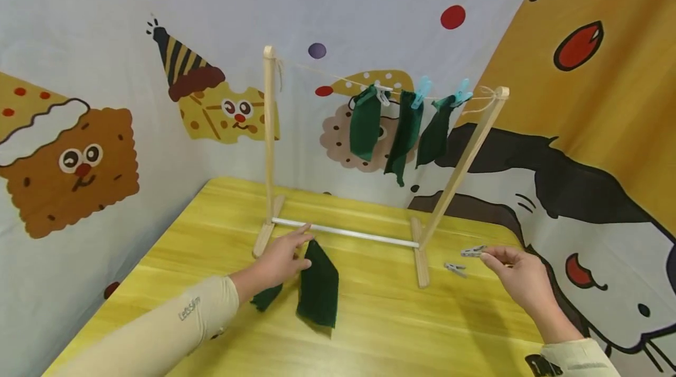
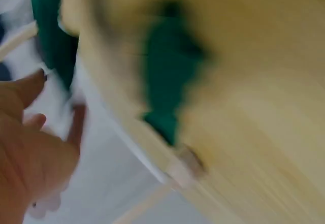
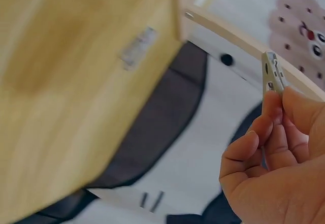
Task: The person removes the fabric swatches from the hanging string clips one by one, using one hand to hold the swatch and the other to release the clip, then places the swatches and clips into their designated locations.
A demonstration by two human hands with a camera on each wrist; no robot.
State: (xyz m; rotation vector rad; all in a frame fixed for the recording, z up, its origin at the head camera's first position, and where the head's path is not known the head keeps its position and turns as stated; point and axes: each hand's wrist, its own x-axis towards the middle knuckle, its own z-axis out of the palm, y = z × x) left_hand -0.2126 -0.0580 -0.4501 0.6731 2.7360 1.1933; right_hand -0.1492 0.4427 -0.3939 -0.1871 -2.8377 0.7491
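Note:
My left hand (image 1: 280, 256) holds a dark green cloth (image 1: 319, 286) by its narrow top corner at the fingertips; the rest hangs down over the table. The left wrist view is blurred, with the cloth's tip (image 2: 66, 79) at the fingers. Partly behind that hand, a second green cloth (image 1: 268, 298) lies on the table, seen whole in the left wrist view. At the right, my right hand (image 1: 523, 280) pinches a grey clothespin (image 1: 472, 251) between thumb and forefinger, its far end pointing away. Another grey clothespin (image 1: 455, 269) lies on the table just below it.
A wooden drying rack (image 1: 269, 130) stands at the back, with a white rod (image 1: 345, 232) low between its feet. From its string hang three green cloths (image 1: 365, 130), pinned with one white clip (image 1: 382, 94) and two blue clips (image 1: 421, 93). A patterned curtain backs the table.

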